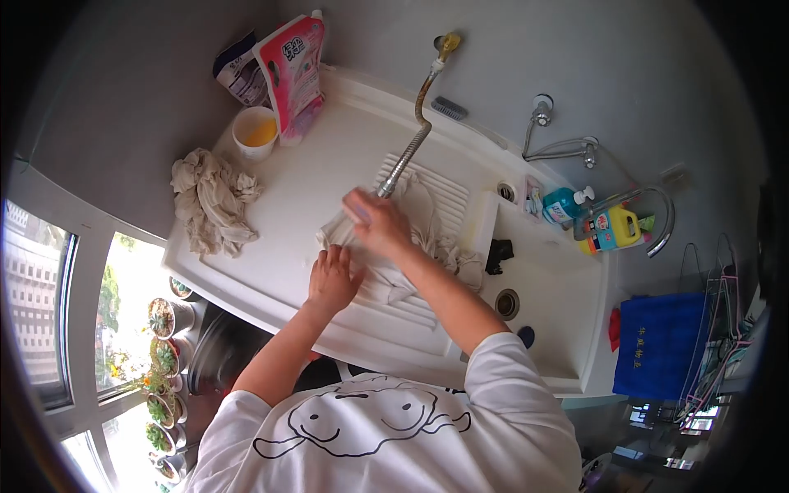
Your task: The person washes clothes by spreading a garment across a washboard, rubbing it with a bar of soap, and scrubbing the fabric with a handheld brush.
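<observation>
A wet off-white cloth (417,215) lies bunched and partly spread over the ribbed washboard (448,197) of the white sink counter. My left hand (334,279) rests on the near left part of the cloth, palm down with its fingers out. Just beyond it, my right hand (380,226) is over the cloth, smeared by motion, its fingers closed round something pale that I cannot make out. The end of a metal hose (396,175) hangs beside my right hand.
A crumpled cloth (212,201), a cup of yellow liquid (256,131) and a pink pouch (292,74) are at the left. To the right are the basin (546,279), a blue bottle (561,205) and a yellow jug (610,229). A brush (449,108) lies along the back edge.
</observation>
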